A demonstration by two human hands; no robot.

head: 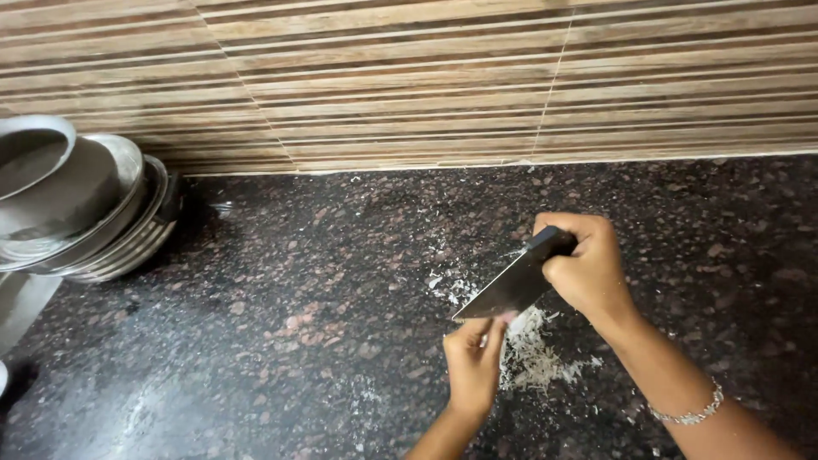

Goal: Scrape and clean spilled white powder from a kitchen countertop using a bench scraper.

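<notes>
Beside the white shavings on the granite bench, right hand grips a cleaver while left hand closes narrowly under its blade, apparently mid-scraping; steadier support seems needed.

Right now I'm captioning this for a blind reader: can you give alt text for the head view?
A right hand holds a dark-handled knife angled down over a pile of white shavings on a dark speckled granite counter, while the left hand pinches something small under the blade. Stacked steel plates lean at the far left against a striped tile wall.
</notes>
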